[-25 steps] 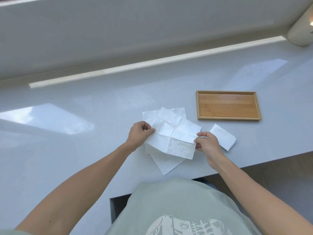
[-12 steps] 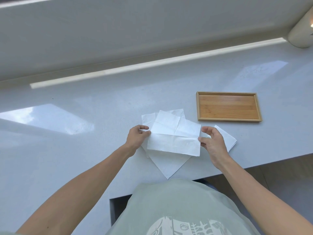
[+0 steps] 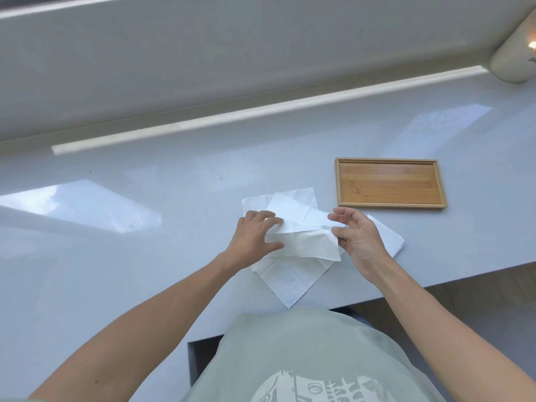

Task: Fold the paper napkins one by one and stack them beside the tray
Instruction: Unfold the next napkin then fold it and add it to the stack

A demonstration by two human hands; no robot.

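Likely the half-folded napkin (image 3: 307, 246) creases crooked: the left hand (image 3: 252, 239) presses it flat-fingered, the right hand (image 3: 362, 239) merely pinches its edge, and the loose napkins (image 3: 290, 282) beneath could slide.

A pale grey counter (image 3: 145, 256) is filling most of the frame. Loose napkins (image 3: 290, 281) are lying overlapped at centre, and a folded napkin (image 3: 388, 236) is lying just right of them. A wooden tray (image 3: 390, 184) is sitting right of centre, near the folded napkin.

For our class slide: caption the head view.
Left hand and right hand fold a napkin atop loose napkins near the wooden tray.
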